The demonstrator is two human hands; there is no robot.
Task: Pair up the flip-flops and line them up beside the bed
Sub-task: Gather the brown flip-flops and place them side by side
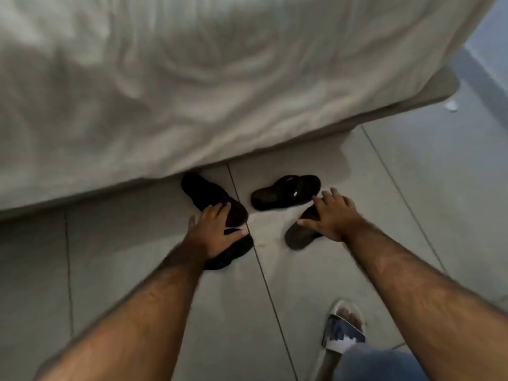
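Observation:
Several black flip-flops lie scattered on the grey tiled floor beside the bed (192, 105). One flip-flop (203, 192) lies sole up, close to the bed's edge. A second one (233, 253) lies under my left hand (213, 231), whose spread fingers rest across both. A third flip-flop (286, 192) lies strap up to the right. Nearer to me lies a fourth flip-flop (298, 236), with my right hand (334, 215) flat on it, fingers apart. Neither hand has closed around anything.
A white sheet hangs over the bed's side down to the floor. My right foot in a white and blue slide (343, 329) stands at the bottom right. A small white scrap (451, 105) lies on the floor past the bed's corner.

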